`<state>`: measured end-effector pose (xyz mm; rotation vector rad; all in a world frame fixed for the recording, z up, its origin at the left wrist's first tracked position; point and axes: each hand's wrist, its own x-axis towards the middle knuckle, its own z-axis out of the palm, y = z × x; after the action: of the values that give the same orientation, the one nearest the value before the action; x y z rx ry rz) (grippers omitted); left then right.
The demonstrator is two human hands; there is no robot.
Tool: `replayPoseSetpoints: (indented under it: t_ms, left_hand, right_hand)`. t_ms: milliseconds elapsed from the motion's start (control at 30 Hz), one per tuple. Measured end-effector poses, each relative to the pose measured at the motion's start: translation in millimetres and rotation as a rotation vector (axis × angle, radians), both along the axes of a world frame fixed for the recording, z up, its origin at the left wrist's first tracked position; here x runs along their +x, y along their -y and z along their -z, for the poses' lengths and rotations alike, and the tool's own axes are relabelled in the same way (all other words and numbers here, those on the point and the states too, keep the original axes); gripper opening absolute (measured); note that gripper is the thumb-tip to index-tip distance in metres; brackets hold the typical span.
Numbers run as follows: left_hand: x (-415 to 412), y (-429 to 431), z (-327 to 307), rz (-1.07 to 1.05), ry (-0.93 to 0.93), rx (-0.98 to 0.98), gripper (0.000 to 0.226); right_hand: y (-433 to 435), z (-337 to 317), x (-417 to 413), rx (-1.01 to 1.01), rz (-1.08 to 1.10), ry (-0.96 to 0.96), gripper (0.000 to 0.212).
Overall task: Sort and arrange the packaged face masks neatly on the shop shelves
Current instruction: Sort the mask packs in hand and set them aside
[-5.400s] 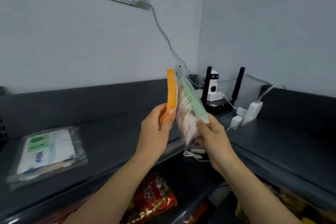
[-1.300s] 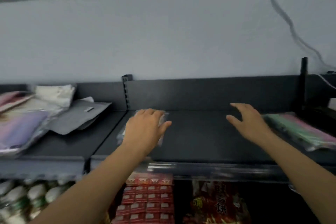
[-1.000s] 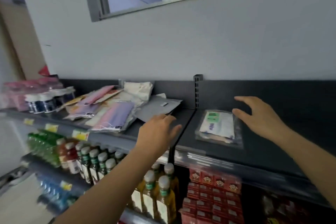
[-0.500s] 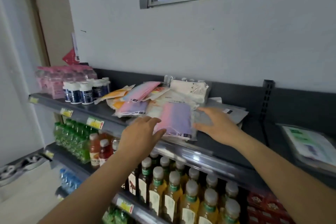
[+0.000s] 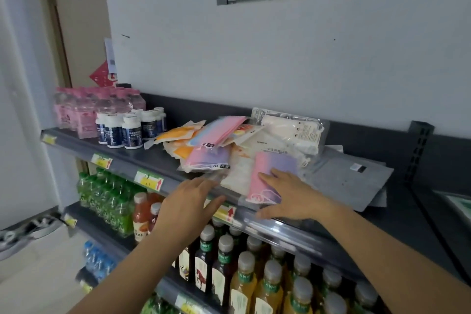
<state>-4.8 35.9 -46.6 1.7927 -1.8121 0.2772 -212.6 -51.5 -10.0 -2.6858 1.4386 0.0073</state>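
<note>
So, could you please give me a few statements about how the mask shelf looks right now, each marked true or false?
1. The right hand lies on a pink-and-purple mask pack. True.
2. The left hand grips an orange pack. False: it is open by the front edge of the top shelf and holds nothing.
3. The mask packs stand in a neat upright row. False: they lie in a loose, overlapping pile.
4. White-capped bottles stand to the left of the pile. True.
5. The shelf below holds drink bottles. True.
</note>
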Motion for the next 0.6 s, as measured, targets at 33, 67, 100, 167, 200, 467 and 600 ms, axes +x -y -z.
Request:
replayPoseSetpoints:
  t_ms: [33,67,100,167,200,467,600]
  left_hand:
    - [2,3,0,0.000,-0.006,0.004,0.044]
    - [5,6,0,-0.001,-0.016,0.006,0.043]
    - [6,9,-1,0.000,-0.028,0.007,0.042]
    - [8,16,-6,0.009,-0.037,-0.012,0.040]
    - [10,20,-10,0.010,-0.034,-0.024,0.039]
    - [26,56,-42,-0.080,-0.019,-0.047,0.043]
    - [35,72,-41,-0.122,0.007,0.017,0.047]
  right_hand:
    - [0,-5,2,0.003,-0.017,0.012,0.092]
    - [0,-12,5,0.003,-0.023,0.050,0.083]
    - [0,-19,7,-0.007,-0.026,0.103,0.071]
    - [1,-38,10,-0.070,-0.040,0.171,0.053]
    - [3,-49,10,-0.118,-0.037,0.181,0.047]
    - [36,-147,-5,-0.634,0.111,0.577,0.032]
    - [46,-151,12,-0.771,0.062,0.725,0.035]
